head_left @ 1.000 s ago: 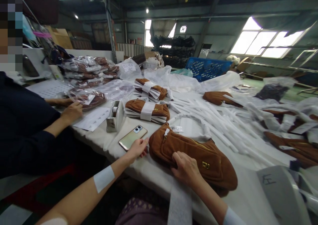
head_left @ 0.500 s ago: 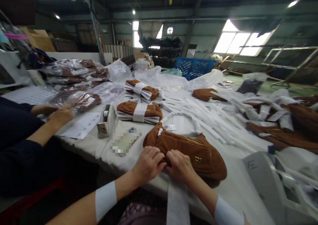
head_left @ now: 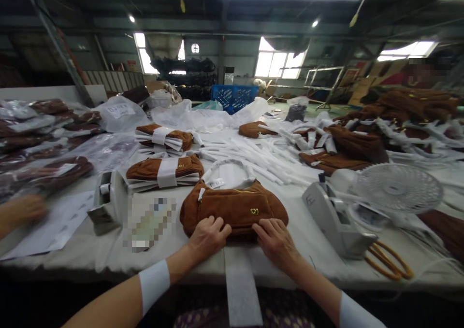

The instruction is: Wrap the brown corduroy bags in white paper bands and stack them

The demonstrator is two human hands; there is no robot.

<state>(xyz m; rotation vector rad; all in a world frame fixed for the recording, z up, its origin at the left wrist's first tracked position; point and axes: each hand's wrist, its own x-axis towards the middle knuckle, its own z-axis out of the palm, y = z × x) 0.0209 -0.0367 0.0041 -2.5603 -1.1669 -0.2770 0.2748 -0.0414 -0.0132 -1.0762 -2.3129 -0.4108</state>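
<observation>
A brown handbag (head_left: 232, 205) with a gold emblem and a white-wrapped handle (head_left: 250, 171) lies on the table in front of me. My left hand (head_left: 210, 234) has its fingers curled onto the bag's near edge, left of the middle. On the same edge, below the emblem, my right hand (head_left: 276, 241) grips with bent fingers. A white paper strip (head_left: 242, 287) comes out from under the bag between my hands and hangs over the table's front edge. The bag's underside is hidden.
Two banded brown bags (head_left: 192, 165) and a tape dispenser (head_left: 108, 202) stand to the left. At right are another dispenser (head_left: 335, 226), orange-handled scissors (head_left: 389, 263) and a fan (head_left: 398, 188). A co-worker's hand (head_left: 25, 212) is at far left.
The view has swung to the right. My hands were close together at the bag's left part; now they are apart, the right one farther right along the edge. The bag lies straighter.
</observation>
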